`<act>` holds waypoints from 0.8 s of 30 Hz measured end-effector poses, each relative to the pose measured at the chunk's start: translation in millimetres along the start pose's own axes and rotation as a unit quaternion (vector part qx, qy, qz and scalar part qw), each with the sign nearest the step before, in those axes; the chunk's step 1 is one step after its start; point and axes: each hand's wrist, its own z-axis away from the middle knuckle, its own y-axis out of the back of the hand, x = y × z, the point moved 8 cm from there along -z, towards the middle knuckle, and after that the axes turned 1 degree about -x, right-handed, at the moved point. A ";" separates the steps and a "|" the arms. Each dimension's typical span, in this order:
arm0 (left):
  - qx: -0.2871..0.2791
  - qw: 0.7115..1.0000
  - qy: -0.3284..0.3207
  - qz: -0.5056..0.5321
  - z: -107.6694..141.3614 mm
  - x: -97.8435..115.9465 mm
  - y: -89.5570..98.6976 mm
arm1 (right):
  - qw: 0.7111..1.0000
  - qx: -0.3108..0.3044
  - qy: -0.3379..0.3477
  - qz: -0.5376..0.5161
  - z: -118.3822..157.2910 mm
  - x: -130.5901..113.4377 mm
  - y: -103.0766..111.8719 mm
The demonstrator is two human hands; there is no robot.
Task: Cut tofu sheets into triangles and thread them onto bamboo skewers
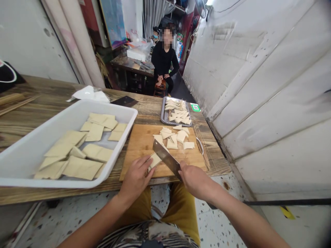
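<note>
On the wooden cutting board [141, 137], my left hand [136, 177] presses its fingers and thumb around a pale slab of tofu [155, 161]. My right hand [193, 179] is wrapped round the handle of a cleaver [168, 159]. Its broad blade slants up to the left, along the right side of the slab; whether the edge touches the tofu is hidden. Several cut tofu pieces [172, 140] lie behind the blade on the board. To the left, a white plastic tub [133, 115] holds several larger tofu slabs [81, 167].
Behind the board stands a metal tray [162, 117] of skewered tofu pieces [178, 112]. Thin bamboo skewers [205, 148] lie at the board's right, by its handle [200, 145]. A white wall [271, 113] borders the table. A person in black [167, 58] sits beyond it.
</note>
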 end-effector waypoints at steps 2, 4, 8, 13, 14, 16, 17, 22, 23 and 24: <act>0.000 1.000 -0.005 -0.002 -0.3 0.9 0.3 | 1.000 0.000 0.018 0.025 -6.7 -5.4 0.4; -0.006 1.000 -0.005 -0.003 -1.1 -0.1 1.5 | 0.999 0.007 0.027 0.036 -14.9 -9.2 0.6; -0.067 0.997 -0.031 0.025 -3.3 -6.2 4.4 | 0.999 0.025 0.032 0.030 -25.5 -6.8 -0.5; -0.131 0.986 -0.090 0.055 4.3 -12.9 12.0 | 0.997 0.062 0.021 0.029 -14.2 -0.3 2.1; -0.125 0.987 -0.086 0.043 7.3 -15.1 13.8 | 0.997 0.064 0.018 0.034 -10.0 -1.6 2.5; -0.106 0.991 -0.075 0.015 14.7 -18.1 15.5 | 0.997 0.060 0.021 0.045 -2.1 -7.3 2.9; -0.096 0.993 -0.072 0.003 18.7 -18.4 15.7 | 0.997 0.058 0.028 0.049 1.3 -11.3 3.1; -0.051 0.993 -0.106 -0.016 30.3 -7.6 18.4 | 0.993 0.059 0.072 0.066 9.4 -26.8 4.8; -0.043 0.992 -0.117 -0.019 30.1 -4.7 19.8 | 0.993 0.057 0.076 0.069 9.6 -28.0 4.9; -0.036 0.991 -0.126 -0.022 29.3 -2.2 21.2 | 0.993 0.054 0.078 0.071 9.5 -28.8 5.1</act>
